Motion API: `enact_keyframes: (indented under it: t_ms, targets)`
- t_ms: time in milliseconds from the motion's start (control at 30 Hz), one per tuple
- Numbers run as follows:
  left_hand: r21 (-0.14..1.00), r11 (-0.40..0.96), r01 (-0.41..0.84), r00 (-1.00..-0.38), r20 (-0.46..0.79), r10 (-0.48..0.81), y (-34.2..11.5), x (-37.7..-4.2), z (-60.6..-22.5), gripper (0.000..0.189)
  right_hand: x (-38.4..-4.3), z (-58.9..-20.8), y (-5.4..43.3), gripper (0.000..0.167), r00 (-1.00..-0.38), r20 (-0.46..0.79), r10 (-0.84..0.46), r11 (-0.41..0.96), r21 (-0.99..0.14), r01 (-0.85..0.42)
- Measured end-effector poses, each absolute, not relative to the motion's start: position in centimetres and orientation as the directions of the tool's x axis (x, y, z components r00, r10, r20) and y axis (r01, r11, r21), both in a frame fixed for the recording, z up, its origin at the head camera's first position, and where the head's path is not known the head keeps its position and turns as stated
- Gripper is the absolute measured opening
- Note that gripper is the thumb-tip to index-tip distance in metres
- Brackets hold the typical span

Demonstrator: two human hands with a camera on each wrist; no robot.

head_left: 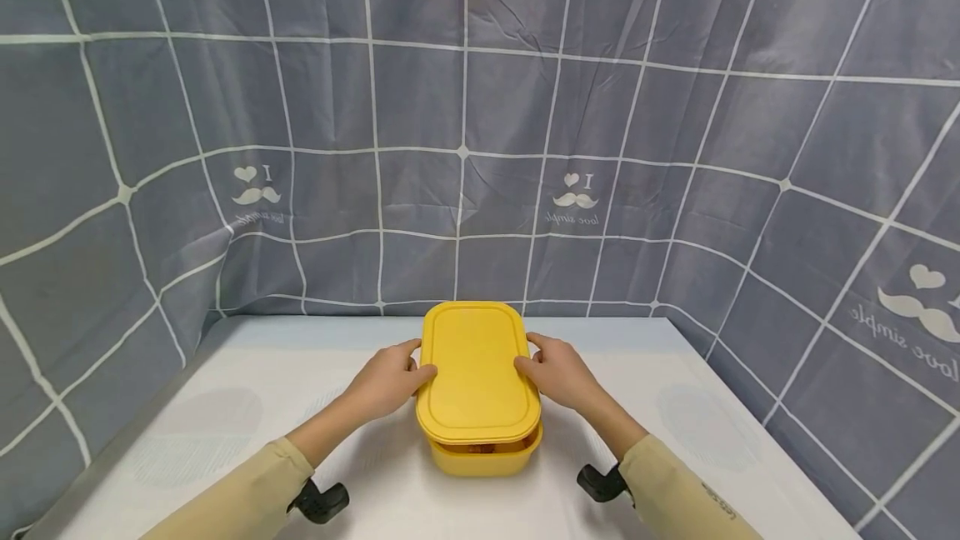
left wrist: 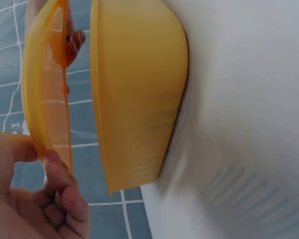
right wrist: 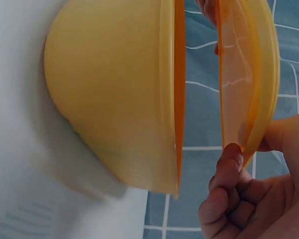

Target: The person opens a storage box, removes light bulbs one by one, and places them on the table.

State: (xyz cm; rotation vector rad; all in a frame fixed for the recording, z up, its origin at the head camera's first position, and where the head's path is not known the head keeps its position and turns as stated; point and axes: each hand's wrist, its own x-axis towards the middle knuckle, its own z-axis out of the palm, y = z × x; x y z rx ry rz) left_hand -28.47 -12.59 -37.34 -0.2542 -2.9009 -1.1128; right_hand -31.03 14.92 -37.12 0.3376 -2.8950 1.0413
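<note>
A yellow rectangular lid (head_left: 480,373) is held over a yellow food container (head_left: 482,463) that sits on the table. My left hand (head_left: 388,380) pinches the lid's left edge, thumb on top and fingers underneath. On the opposite edge my right hand (head_left: 557,370) grips it the same way. Both wrist views show a gap between the lid (left wrist: 45,94) and the container's rim (right wrist: 167,99). Through the front opening a bit of brownish content (head_left: 482,448) shows; most of the inside is hidden under the lid.
The white table (head_left: 375,490) has faint printed patterns. Grey curtains (head_left: 420,207) with white grid lines stand behind it and along both sides. A black strap piece (head_left: 321,502) hangs at the left wrist, another black piece (head_left: 602,483) at the right.
</note>
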Motion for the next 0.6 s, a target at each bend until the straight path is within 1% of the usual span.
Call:
enact_keyframes:
  t_ms: [100,367,600]
  targets:
    - [0.654,0.736,0.174,-0.985,0.11,0.135,-12.65,-28.41,-37.41,0.067,-31.0,-37.01,14.75,0.063,-0.977,0.112,-0.184,0.735,-0.644,-0.212]
    - [0.647,0.732,0.211,-0.977,0.165,0.135,-12.93,-28.18,-37.82,0.057,-30.89,-36.91,14.48,0.058,-0.97,0.135,-0.204,0.732,-0.637,-0.243]
    - [0.653,0.726,0.214,-0.975,0.187,0.119,-13.59,-27.91,-37.43,0.055,-31.07,-36.48,13.95,0.059,-0.961,0.156,-0.229,0.713,-0.645,-0.275]
